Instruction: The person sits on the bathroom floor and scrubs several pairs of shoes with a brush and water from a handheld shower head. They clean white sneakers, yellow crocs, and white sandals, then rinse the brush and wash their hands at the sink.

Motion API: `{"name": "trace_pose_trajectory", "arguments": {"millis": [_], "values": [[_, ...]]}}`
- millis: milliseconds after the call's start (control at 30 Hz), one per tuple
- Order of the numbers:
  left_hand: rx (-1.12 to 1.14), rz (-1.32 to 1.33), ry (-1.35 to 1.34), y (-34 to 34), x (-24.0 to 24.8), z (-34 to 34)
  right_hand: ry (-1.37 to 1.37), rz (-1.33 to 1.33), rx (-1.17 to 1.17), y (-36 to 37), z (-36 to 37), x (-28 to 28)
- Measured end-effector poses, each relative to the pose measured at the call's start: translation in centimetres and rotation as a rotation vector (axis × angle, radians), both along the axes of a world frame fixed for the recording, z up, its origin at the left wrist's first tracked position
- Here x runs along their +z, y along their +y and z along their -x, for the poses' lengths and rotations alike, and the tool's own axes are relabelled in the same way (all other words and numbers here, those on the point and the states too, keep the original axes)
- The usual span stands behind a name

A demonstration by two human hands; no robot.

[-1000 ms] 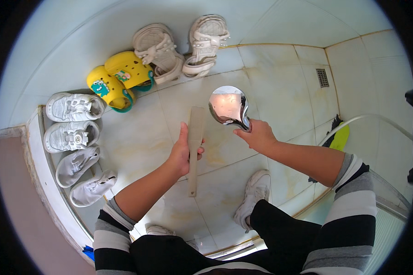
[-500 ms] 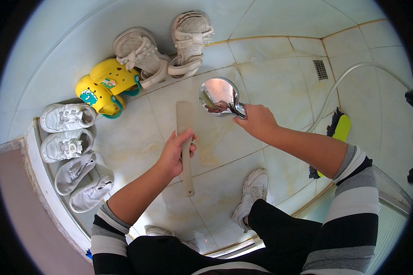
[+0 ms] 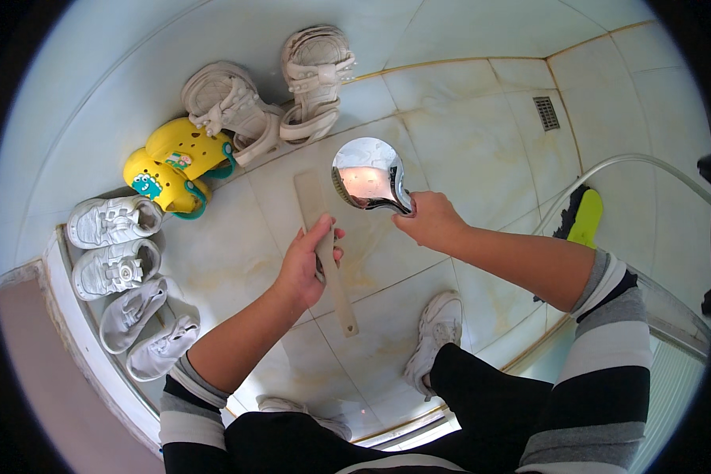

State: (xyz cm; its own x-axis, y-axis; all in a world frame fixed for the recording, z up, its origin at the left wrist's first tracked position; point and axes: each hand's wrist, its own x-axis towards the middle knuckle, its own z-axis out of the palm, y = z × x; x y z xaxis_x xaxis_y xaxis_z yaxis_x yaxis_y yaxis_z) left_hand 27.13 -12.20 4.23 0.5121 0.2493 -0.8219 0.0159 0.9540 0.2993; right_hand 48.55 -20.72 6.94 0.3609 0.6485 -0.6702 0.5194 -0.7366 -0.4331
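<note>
In my left hand (image 3: 306, 263) is a long, flat beige plastic tool (image 3: 312, 193), with a wider far end and a hole in its near end. My fingers wrap round its middle, and its underside is hidden. To the right, my right hand (image 3: 434, 222) grips the handle of a shiny chrome shower head (image 3: 369, 175). The round head tilts upward beyond the tool, with reflections on its surface. No water shows coming from it. Both things are held above the pale tiled floor (image 3: 387, 288), apart from each other.
Along the left wall stand white sneakers (image 3: 109, 267), white canvas shoes (image 3: 163, 347), yellow clogs (image 3: 159, 175) and beige sandals (image 3: 316, 79). A pale hose (image 3: 608, 162) arches at right, near a lime-green brush head (image 3: 584, 218) with dark fringe. A floor drain (image 3: 546, 114) lies far right.
The beige tool has tilted, its near end swinging right. The shower head has shifted slightly left and its reflections differ. The whole view has shifted a little.
</note>
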Motion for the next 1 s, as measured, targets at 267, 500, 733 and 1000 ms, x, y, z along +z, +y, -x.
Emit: {"name": "trace_pose_trajectory", "arguments": {"millis": [267,500,733,1000], "values": [[0.072,-0.01,0.037,-0.9,0.4,-0.6,-0.003,-0.032,-0.027,-1.8,1.4,-0.3],[0.117,0.01,-0.04,-1.2,3.3,-0.3,0.041,-0.074,-0.055,-2.2,4.3,2.1],[0.047,0.064,-0.017,-3.2,8.6,-1.3,-0.026,0.009,-0.051,-4.8,4.4,8.2],[-0.096,0.021,0.007,-7.4,15.4,-5.1,-0.029,0.053,-0.143,-12.2,1.7,15.7]]}}
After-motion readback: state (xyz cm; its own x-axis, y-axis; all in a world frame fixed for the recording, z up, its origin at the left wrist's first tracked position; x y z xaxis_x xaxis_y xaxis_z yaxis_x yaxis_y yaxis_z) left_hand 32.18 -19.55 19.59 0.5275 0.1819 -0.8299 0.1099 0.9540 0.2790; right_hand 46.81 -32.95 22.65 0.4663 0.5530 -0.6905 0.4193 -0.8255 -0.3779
